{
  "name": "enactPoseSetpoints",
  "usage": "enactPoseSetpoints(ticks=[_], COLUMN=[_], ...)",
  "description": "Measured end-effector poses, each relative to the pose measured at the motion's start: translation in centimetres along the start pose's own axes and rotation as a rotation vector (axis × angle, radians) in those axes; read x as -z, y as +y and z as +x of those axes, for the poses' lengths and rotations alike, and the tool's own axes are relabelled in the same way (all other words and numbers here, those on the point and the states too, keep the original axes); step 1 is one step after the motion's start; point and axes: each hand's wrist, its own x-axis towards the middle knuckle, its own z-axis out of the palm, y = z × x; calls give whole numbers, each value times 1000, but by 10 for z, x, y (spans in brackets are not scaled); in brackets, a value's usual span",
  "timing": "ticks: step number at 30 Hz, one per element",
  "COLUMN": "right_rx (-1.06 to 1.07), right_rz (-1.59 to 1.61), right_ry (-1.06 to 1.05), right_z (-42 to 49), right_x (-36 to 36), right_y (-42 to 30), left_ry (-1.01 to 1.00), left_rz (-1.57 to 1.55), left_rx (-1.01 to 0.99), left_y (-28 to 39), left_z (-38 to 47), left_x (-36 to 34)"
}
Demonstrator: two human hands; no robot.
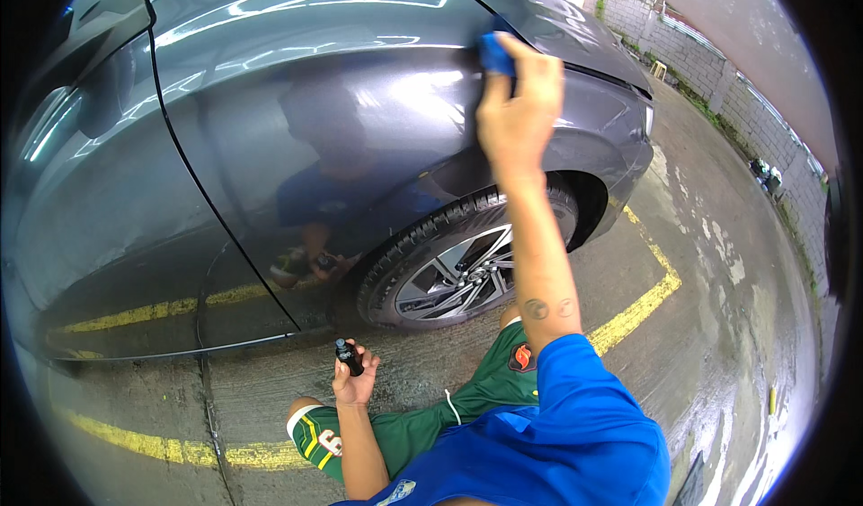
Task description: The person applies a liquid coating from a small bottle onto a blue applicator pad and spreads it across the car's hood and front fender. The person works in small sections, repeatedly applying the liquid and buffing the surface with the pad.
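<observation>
My right hand (522, 98) is stretched out to the car's dark grey front fender (404, 115), high above the wheel. Its fingers grip a blue applicator pad (497, 54) against the paint near the bonnet seam; hand and pad look slightly blurred. Low on the left, near my knee, my left hand (357, 374) holds a small black bottle (348, 358) upright, slightly tilted. The fender mirrors me and the bottle. Below the fender is the front wheel (472, 273) with its alloy rim and black tyre.
The car's front door (135, 223) and wing mirror (111, 7) lie to the left. Yellow lines (634, 314) mark the wet concrete floor around me. Along the right runs a block wall (701, 68), with a small stool (658, 69) near its far end.
</observation>
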Motion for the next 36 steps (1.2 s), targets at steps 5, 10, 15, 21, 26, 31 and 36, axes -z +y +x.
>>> enactPoseSetpoints(ticks=[5,10,15,21,26,31,36], right_rx=[-289,-757,-1780,-2056,-2091,-2121,-2168], right_rz=[-302,248,1272,1571,1468,1512,1526], right_ry=[-178,-229,-434,-459,-493,-477,-411], right_z=[6,-71,-214,-267,-264,-274,-266], right_x=[55,133,191,201,202,214,221], right_y=[86,94,-6,-50,-40,-30,-24], left_ry=[0,28,-31,-129,-333,-73,-48], left_rz=[55,338,800,1534,1711,1709,1331], left_rx=[47,106,73,-88,129,-3,11], left_y=[-8,1,-4,-23,-30,-48,-53], left_z=[3,2,23,63,65,81,75], left_x=[-9,-61,-150,-231,-252,-248,-209])
